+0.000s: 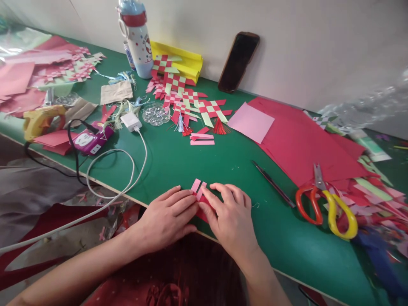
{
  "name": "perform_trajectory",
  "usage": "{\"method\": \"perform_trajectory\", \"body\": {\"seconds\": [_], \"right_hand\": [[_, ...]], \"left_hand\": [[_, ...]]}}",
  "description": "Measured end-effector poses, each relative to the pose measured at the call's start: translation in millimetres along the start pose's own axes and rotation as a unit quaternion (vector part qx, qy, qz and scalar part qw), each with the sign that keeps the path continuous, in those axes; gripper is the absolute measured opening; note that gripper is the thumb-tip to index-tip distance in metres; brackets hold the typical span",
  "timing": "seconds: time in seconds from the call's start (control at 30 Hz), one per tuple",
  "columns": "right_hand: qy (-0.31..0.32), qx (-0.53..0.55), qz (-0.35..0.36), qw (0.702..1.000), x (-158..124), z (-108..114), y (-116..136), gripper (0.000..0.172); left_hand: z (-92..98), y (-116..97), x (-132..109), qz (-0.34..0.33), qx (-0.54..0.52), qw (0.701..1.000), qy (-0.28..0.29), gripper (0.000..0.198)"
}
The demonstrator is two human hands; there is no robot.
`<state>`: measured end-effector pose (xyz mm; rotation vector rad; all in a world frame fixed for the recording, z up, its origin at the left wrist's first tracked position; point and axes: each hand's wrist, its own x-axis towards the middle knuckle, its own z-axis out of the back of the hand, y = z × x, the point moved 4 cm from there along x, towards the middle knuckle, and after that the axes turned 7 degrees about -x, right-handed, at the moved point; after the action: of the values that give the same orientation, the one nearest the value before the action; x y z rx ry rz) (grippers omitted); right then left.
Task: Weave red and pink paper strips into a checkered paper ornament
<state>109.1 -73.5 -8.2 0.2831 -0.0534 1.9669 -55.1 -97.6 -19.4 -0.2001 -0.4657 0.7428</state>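
Observation:
At the table's front edge lies a small piece of folded paper strips, pink (196, 185) at its upper end and red (202, 213) lower down. My left hand (174, 212) holds its left side, fingers close together and bent over the paper. From the right, my right hand (231, 212) grips the same piece, its thumb and index finger on the strips and the other fingers curled. Both hands cover much of the piece, so its weave cannot be made out. Loose pink strips (202, 139) lie beyond it.
A craft knife (273, 183) and scissors (320, 202) lie right, beside red sheets (296, 136) and a pink square (251, 122). Woven paper pieces (181, 93), a bottle (137, 42) and a phone (239, 61) are behind. A white cable (145, 157) crosses the left edge near a purple power strip (94, 138).

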Motion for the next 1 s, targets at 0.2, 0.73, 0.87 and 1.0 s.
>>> {"method": "perform_trajectory", "body": {"seconds": [0.2,0.73,0.87,1.0], "right_hand": [[-0.012,0.004,-0.005,1.0,-2,-2,0,0.029],[-0.013,0.005,-0.005,1.0,-3,-4,-1,0.031],[-0.016,0.009,-0.005,1.0,-2,-4,-1,0.03],[-0.011,0.013,-0.005,1.0,-3,-4,0,0.03]], "left_hand": [[9.7,12,-13,-0.048,-0.021,0.997,0.05,0.046],[18.6,17,-31,-0.076,-0.024,0.996,0.05,0.041],[22.3,20,-29,-0.057,-0.058,0.997,-0.001,0.028],[26.8,23,-13,-0.019,-0.056,0.996,-0.066,0.017]]}}
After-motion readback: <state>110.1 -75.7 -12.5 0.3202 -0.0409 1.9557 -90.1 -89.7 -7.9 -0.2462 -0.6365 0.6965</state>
